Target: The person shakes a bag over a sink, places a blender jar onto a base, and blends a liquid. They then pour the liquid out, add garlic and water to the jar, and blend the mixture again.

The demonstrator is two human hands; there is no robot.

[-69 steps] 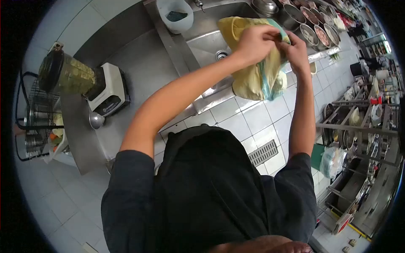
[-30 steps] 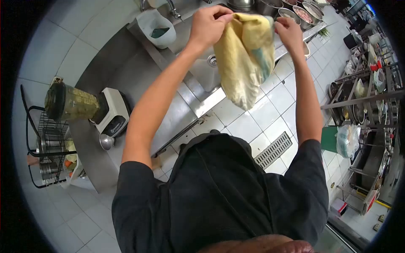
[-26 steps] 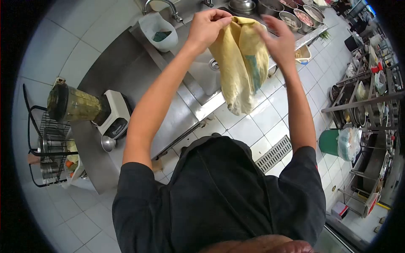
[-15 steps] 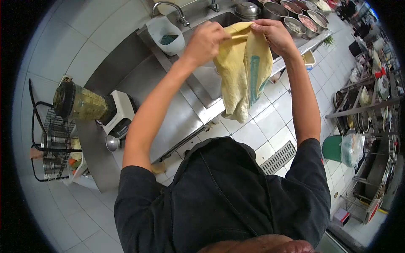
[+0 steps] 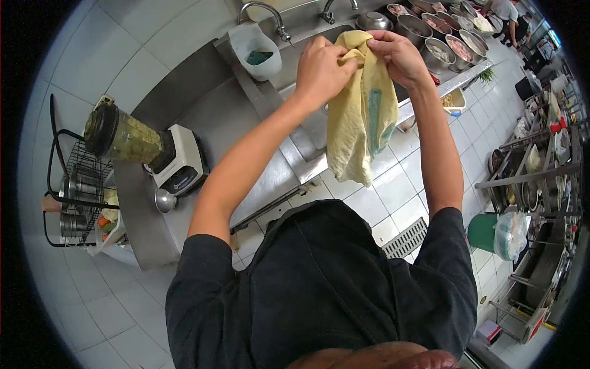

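A yellow cloth [image 5: 353, 132] with a faded turquoise stripe hangs in loose folds before me, over the sink edge and the floor. Its gathered top edge is pinched by my left hand [image 5: 324, 69], fingers closed on it. On the other upper corner, my right hand [image 5: 399, 56] grips the cloth between thumb and fingers. The two hands are close together at about the same height. Part of the steel sink [image 5: 310, 114] is hidden behind the cloth.
A blender [image 5: 181, 157] with greenish contents and a ladle [image 5: 165, 200] are on the steel counter at left. A white cut-open jug [image 5: 257, 52] stands by the faucet [image 5: 279, 27]. Steel bowls [image 5: 436, 58] of food line the back right. A green bin [image 5: 482, 232] stands by the shelves.
My left hand has moved right, closer to my right hand, bunching the top of the cloth. The cloth hangs narrower. The view has shifted slightly.
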